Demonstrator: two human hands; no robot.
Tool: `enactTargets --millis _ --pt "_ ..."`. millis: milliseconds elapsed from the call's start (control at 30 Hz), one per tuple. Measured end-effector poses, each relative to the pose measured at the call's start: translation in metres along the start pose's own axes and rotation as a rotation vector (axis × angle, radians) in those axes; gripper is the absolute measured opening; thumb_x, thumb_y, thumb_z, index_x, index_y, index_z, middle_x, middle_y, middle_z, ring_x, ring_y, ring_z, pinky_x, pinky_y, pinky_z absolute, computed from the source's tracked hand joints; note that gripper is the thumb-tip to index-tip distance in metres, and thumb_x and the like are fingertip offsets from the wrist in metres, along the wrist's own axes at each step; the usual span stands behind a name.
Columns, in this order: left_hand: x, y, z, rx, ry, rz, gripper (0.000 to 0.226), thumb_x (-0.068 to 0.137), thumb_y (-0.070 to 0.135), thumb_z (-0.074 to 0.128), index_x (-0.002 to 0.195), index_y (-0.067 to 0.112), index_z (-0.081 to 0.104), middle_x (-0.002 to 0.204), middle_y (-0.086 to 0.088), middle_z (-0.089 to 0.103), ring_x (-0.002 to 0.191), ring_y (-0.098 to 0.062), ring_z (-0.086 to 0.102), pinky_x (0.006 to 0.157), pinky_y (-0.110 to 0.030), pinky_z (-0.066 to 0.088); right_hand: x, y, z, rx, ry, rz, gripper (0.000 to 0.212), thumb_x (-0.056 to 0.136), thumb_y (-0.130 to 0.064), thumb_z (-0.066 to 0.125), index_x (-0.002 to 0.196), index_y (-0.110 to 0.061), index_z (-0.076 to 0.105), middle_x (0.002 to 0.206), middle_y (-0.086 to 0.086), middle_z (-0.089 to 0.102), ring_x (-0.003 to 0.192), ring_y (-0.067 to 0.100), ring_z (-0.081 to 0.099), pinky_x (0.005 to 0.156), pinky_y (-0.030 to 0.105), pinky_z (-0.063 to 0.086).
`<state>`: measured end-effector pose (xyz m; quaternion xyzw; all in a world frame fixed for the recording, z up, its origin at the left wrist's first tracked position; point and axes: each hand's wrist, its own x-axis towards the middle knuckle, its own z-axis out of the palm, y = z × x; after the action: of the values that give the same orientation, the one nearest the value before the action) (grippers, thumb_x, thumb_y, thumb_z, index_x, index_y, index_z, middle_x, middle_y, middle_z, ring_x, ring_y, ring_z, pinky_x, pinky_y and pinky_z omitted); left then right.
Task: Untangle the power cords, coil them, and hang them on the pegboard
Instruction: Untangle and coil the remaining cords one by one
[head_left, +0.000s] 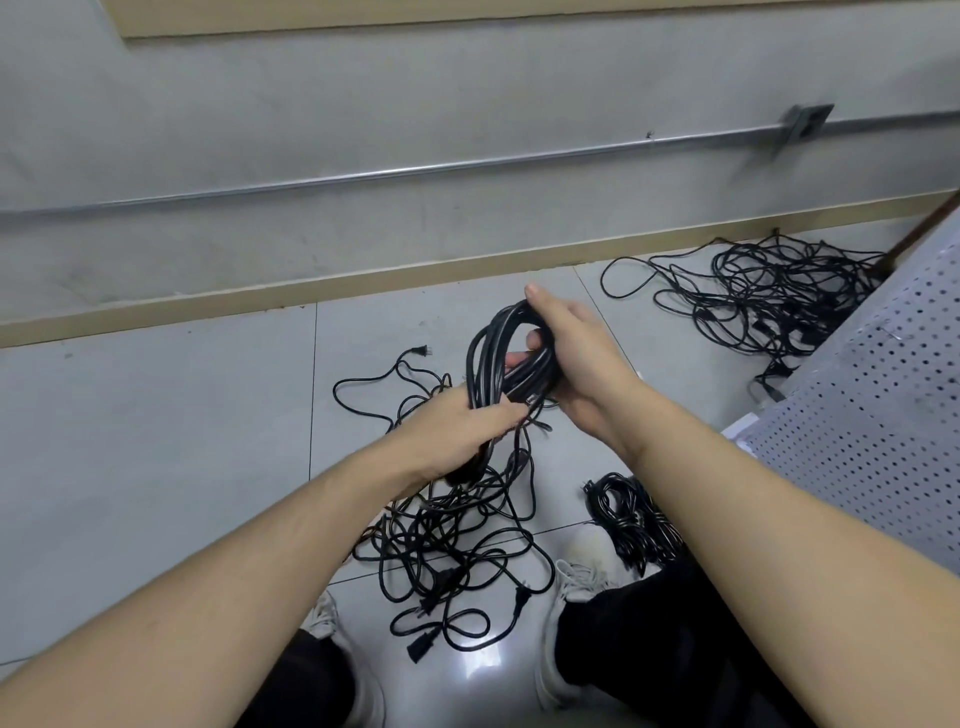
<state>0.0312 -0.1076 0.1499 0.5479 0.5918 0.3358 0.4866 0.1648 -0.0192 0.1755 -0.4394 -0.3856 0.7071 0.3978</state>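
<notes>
Both hands are up over the floor with a black coiled cord (498, 358) between them, a glossy bundle of rubbery loops standing roughly upright. The right hand (576, 364) wraps the top of the coil, thumb over the far side and fingertips curling through the loop. The left hand (462, 431) closes round the lower end, thumb pressed across the strands, with loose cord trailing down from its grip. Below, directly between the white shoes (582, 577), a tangled pile of cords (447, 540) sprawls over the pale, shiny floor tiles (156, 415), plugs poking out at the near edge. A second tangle (769, 291) lies far right by the beige skirting. Near the right knee sits a neatly bundled cord (628, 514), just beside the white perforated pegboard (883, 415), its metal face dotted with even rows of holes.
</notes>
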Motion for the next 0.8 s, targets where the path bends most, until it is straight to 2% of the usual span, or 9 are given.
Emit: enactTargets --millis 167,233,300,400,533,633,700,733,800 --pt "0.002 -0.001 0.014 -0.104 -0.12 0.019 0.04 0.082 0.025 0.076 0.062 0.021 0.042 0.061 0.008 0.041 0.06 -0.008 0.042 0.06 -0.023 0.033 0.003 -0.002 0.001 0.21 0.066 0.066 0.027 0.096 -0.03 0.071 0.096 -0.018 0.046 0.054 -0.005 0.034 0.042 0.008 0.029 0.04 0.021 0.035" --pt "0.003 0.001 0.014 -0.145 -0.164 -0.019 0.034 0.081 0.023 0.075 0.061 0.023 0.047 0.07 0.007 0.058 0.08 -0.008 0.061 0.077 -0.024 0.042 0.005 -0.005 -0.004 0.259 0.059 0.12 0.029 0.097 -0.028 0.07 0.102 -0.017 0.044 0.052 -0.006 0.032 0.039 0.006 0.025 0.037 0.018 0.031" --pt "0.004 0.004 0.016 -0.167 -0.183 -0.03 0.038 0.085 0.015 0.077 0.058 0.025 0.053 0.072 0.01 0.063 0.089 -0.01 0.063 0.085 -0.03 0.043 0.007 -0.006 -0.008 0.28 0.038 0.147 0.029 0.097 -0.027 0.069 0.103 -0.017 0.043 0.05 -0.006 0.031 0.038 0.005 0.024 0.037 0.017 0.03" --pt "0.002 0.005 0.019 -0.195 -0.132 -0.015 0.033 0.08 0.021 0.075 0.054 0.028 0.055 0.066 0.009 0.057 0.084 -0.017 0.057 0.084 -0.041 0.053 0.005 -0.006 -0.007 0.27 0.0 0.132 0.027 0.099 -0.034 0.066 0.1 -0.017 0.044 0.055 -0.005 0.033 0.042 0.007 0.028 0.041 0.019 0.037" --pt "-0.001 0.008 0.015 -0.314 -0.022 0.011 0.036 0.087 0.012 0.073 0.059 0.023 0.055 0.071 -0.003 0.056 0.073 -0.02 0.057 0.082 -0.053 0.058 0.005 -0.003 -0.006 0.337 -0.052 0.137 0.039 0.106 -0.054 0.037 0.108 -0.015 0.045 0.07 0.007 0.06 0.053 0.02 0.057 0.055 0.031 0.055" --pt "-0.002 0.019 0.007 -0.466 0.08 0.051 0.03 0.092 0.01 0.07 0.067 0.016 0.055 0.068 0.002 0.064 0.069 -0.02 0.064 0.072 -0.042 0.057 0.007 0.012 -0.008 -0.015 -0.15 0.213 0.037 0.107 -0.032 0.034 0.124 -0.009 0.056 0.074 0.004 0.071 0.06 0.019 0.068 0.064 0.034 0.059" --pt "0.0 0.024 -0.003 -0.6 0.153 0.043 0.026 0.09 0.015 0.071 0.07 0.018 0.055 0.07 -0.005 0.06 0.061 -0.025 0.063 0.064 -0.037 0.055 0.004 0.028 -0.009 -0.341 -0.338 0.263 0.038 0.101 -0.016 0.037 0.122 -0.016 0.068 0.069 -0.006 0.062 0.066 0.014 0.068 0.088 0.041 0.057" --pt "0.001 0.025 -0.008 -0.654 0.175 0.038 0.025 0.09 0.017 0.07 0.072 0.019 0.054 0.072 -0.007 0.058 0.061 -0.024 0.062 0.063 -0.036 0.055 0.0 0.034 -0.008 -0.467 -0.463 0.289 0.041 0.1 -0.011 0.035 0.111 -0.024 0.072 0.075 -0.007 0.065 0.079 0.013 0.07 0.097 0.044 0.054" --pt "0.003 0.024 -0.016 -0.749 0.216 0.058 0.021 0.092 0.017 0.068 0.078 0.019 0.053 0.075 -0.003 0.055 0.065 -0.017 0.058 0.064 -0.038 0.056 -0.007 0.042 -0.005 -0.692 -0.721 0.334 0.05 0.095 0.004 0.034 0.111 -0.029 0.069 0.112 -0.009 0.071 0.114 0.012 0.066 0.104 0.039 0.05"
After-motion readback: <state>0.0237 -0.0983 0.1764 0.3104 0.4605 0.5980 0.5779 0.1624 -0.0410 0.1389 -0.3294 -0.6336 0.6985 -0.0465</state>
